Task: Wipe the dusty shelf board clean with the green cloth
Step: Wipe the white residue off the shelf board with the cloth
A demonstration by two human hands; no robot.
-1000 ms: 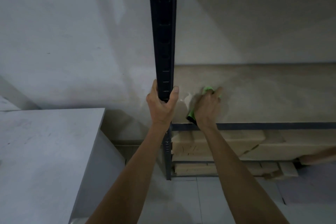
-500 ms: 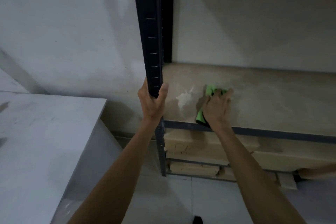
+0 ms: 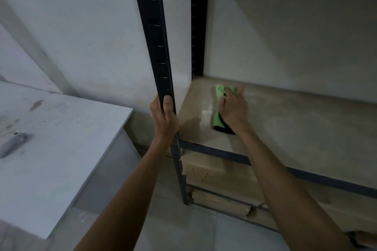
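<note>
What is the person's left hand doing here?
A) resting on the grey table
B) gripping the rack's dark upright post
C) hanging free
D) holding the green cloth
B: the left hand is curled round the dark upright post at the rack's front corner, while the right hand presses the green cloth on the shelf board.

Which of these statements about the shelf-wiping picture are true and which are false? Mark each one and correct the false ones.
1. The left hand grips the rack's dark front post. True.
2. The green cloth hangs over that post. False: it lies on the shelf board under the right hand.
3. The right hand presses down on the green cloth. True.
4. Nothing is stored below the shelf board. False: cardboard boxes sit underneath.
5. A pale dusty patch shows on the shelf board just left of the green cloth. True.
</note>
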